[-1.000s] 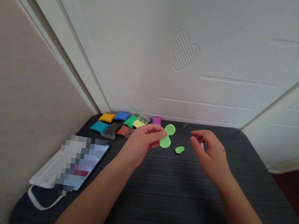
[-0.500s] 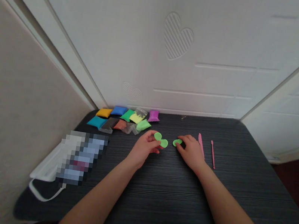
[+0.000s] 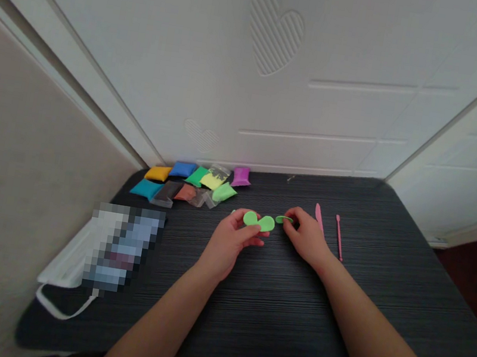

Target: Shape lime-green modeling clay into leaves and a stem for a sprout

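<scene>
My left hand (image 3: pixel 228 240) pinches a light green, two-lobed flat piece of modelling clay (image 3: pixel 266 224) between thumb and fingers, above the table. Just to its right, my right hand (image 3: pixel 307 236) has its thumb and fingertips closed on a flat green clay piece (image 3: pixel 281 219), seen nearly edge-on. A small gap separates the two pieces. Beside my right hand lie a pink plastic knife (image 3: pixel 320 217) and a thin pink modelling tool (image 3: pixel 339 237). My fingers cover part of each clay piece.
Several coloured clay packets, among them a blue one (image 3: pixel 182 169), a purple one (image 3: pixel 241 176) and an opened light green one (image 3: pixel 223 192), lie at the back left of the dark table (image 3: pixel 273 304). A white mask (image 3: pixel 71 263) lies at left beside a blurred item (image 3: pixel 129 252). A white panel (image 3: pixel 332 42) rises behind.
My right hand has picked its green piece up off the table and tilted it edge-on. My left hand's two-lobed piece now faces me more fully and is closer to the other piece.
</scene>
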A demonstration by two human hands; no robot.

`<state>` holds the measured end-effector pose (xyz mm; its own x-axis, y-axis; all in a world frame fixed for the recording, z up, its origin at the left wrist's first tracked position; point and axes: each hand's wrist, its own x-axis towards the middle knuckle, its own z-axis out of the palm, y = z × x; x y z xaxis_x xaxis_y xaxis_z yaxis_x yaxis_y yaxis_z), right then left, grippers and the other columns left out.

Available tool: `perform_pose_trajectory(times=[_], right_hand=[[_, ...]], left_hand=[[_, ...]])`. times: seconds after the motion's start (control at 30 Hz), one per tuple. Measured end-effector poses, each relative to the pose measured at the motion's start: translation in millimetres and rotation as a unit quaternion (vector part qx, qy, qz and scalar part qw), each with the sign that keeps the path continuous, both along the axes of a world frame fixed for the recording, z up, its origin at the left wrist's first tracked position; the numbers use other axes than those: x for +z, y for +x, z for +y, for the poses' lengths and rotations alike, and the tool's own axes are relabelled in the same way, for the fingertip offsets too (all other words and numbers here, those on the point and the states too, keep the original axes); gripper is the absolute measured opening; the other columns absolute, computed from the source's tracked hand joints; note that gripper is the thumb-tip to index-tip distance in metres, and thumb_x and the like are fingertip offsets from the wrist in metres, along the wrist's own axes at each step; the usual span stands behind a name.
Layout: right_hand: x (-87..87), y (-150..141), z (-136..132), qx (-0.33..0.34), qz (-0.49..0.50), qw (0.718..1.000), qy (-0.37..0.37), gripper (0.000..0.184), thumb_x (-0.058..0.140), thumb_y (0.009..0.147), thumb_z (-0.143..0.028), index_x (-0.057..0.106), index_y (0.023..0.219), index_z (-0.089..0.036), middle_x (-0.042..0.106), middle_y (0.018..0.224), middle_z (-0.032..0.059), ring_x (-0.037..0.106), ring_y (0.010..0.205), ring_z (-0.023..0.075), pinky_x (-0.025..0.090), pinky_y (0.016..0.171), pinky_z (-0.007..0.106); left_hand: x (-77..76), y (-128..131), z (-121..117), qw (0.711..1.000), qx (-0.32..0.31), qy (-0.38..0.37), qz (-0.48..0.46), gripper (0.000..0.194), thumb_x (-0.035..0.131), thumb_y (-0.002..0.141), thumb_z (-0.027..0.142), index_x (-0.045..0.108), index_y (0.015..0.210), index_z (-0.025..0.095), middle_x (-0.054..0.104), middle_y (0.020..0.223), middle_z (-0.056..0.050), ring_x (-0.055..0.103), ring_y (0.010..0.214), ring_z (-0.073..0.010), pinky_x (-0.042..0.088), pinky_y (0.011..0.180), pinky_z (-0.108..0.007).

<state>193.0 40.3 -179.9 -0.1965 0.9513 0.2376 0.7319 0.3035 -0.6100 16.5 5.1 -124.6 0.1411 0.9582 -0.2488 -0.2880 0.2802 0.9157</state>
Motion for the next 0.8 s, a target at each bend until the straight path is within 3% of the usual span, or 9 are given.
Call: perform_pose_trajectory(times=[0.23, 0.4, 0.47, 0.6, 0.73, 0.8], right_hand=[[1.3, -0.4, -1.0, 0.03, -0.009, 0.999, -0.01, 0.012, 0.047, 0.08, -0.021, 0.056, 0.088, -0.021, 0.063, 0.079, 0.0003, 0.055, 0.067, 0.0139, 0.037, 0.065, 0.027], [0.5, -0.5, -0.6, -0.005, 0.021, 0.999, -0.025, 0.008, 0.046, 0.08, -0.023, 0.052, 0.085, -0.021, 0.061, 0.072, -0.0006, 0.055, 0.065, 0.0148, 0.039, 0.061, 0.027], [-0.2, -0.1, -0.9, -0.024, 0.051, 0.998, -0.036, 0.01, 0.046, 0.08, -0.024, 0.051, 0.088, -0.021, 0.061, 0.073, -0.0004, 0.055, 0.065, 0.0151, 0.04, 0.061, 0.027], [-1.2, 1.3, -1.4, -0.026, 0.094, 0.995, -0.037, 0.027, 0.043, 0.082, -0.024, 0.049, 0.108, -0.023, 0.062, 0.081, 0.0008, 0.057, 0.072, 0.0161, 0.043, 0.066, 0.03], [-2.2, 2.2, -0.5, -0.008, 0.126, 0.992, -0.015, 0.025, 0.039, 0.083, -0.022, 0.055, 0.102, -0.024, 0.06, 0.101, 0.0024, 0.055, 0.092, 0.0174, 0.041, 0.079, 0.032], [-2.9, 2.3, 0.0, -0.025, 0.136, 0.99, -0.031, 0.021, 0.039, 0.083, -0.024, 0.054, 0.097, -0.024, 0.061, 0.088, 0.0014, 0.057, 0.081, 0.0168, 0.043, 0.07, 0.031]], left_hand=[[-17.3, -5.6, 7.3, 0.994, -0.027, 0.023, 0.1, 0.019, 0.06, 0.07, 0.023, 0.059, 0.086, 0.013, 0.061, 0.084, -0.005, 0.06, 0.075, -0.0145, 0.048, 0.06, -0.023], [-34.4, -9.3, 14.3, 0.986, -0.018, 0.016, 0.165, 0.019, 0.056, 0.072, 0.03, 0.056, 0.083, 0.014, 0.061, 0.077, -0.003, 0.059, 0.068, -0.0138, 0.042, 0.052, -0.021], [-37.7, -11.5, 15.4, 0.963, -0.013, 0.063, 0.262, 0.017, 0.054, 0.073, 0.03, 0.057, 0.081, 0.016, 0.059, 0.07, -0.001, 0.057, 0.064, -0.0128, 0.04, 0.053, -0.021], [-37.0, -12.5, 13.0, 0.881, -0.007, 0.174, 0.439, 0.016, 0.05, 0.074, 0.025, 0.057, 0.088, 0.021, 0.06, 0.078, 0.002, 0.054, 0.069, -0.0129, 0.04, 0.065, -0.024], [-35.2, -9.0, 12.1, 0.848, -0.073, 0.217, 0.478, 0.012, 0.047, 0.075, 0.022, 0.056, 0.083, 0.021, 0.058, 0.076, 0.002, 0.052, 0.069, -0.0127, 0.038, 0.065, -0.024], [-35.8, -8.1, 15.4, 0.844, -0.082, 0.219, 0.484, 0.009, 0.047, 0.075, 0.023, 0.055, 0.078, 0.021, 0.056, 0.069, 0.003, 0.05, 0.064, -0.0122, 0.037, 0.061, -0.023]])
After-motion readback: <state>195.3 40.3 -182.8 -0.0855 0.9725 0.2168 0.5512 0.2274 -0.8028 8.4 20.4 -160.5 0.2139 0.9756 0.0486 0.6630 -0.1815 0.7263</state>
